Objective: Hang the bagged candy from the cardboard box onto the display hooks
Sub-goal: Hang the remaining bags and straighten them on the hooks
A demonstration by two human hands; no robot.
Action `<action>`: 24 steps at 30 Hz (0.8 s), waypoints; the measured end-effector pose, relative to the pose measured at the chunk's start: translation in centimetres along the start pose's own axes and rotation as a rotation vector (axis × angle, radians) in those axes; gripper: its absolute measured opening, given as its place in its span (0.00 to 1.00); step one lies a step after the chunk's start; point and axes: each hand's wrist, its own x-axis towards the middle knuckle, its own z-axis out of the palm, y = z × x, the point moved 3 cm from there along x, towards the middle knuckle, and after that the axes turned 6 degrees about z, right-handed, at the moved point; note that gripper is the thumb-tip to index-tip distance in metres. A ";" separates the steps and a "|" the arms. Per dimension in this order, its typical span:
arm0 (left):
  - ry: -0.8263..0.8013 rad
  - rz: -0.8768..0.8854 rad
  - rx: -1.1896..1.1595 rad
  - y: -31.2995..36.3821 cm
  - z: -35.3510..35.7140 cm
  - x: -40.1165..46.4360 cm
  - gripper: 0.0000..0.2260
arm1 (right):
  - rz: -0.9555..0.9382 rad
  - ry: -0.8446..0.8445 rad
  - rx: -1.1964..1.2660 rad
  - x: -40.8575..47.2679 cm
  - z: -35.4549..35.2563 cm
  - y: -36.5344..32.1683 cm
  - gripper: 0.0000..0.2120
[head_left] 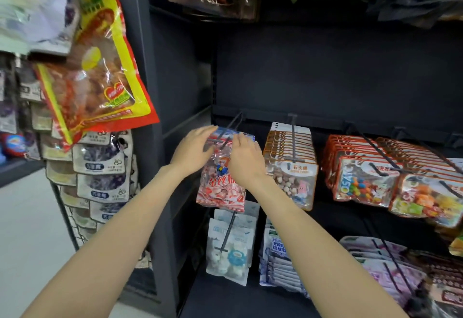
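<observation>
At the dark metal hook at twelve o'clock, our left hand and right hand both hold the red-and-white plastic candy bag by its top; it looks about on, and we see no box.

hands: two, left hand and right hand
red-and-white candy bag: one
white marshmallow bags: several, count unclear

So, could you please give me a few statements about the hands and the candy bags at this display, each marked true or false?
1. Both hands are at the top of the red-and-white candy bag. True.
2. The dark metal hook above that bag is the leftmost of its row. True.
3. The left hand holds a cardboard box. False: it is at the bag's top edge.
4. The orange-topped bags of pebble-like candy hang left of the red-and-white bag. False: they hang to its right.
5. The right hand rests on a lower-row bag. False: it is at the red-and-white bag.
</observation>
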 end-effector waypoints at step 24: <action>0.042 0.169 0.125 0.3 0.8 4.5 0.10 | -0.091 -0.311 -0.020 13.6 -4.6 3.6 0.11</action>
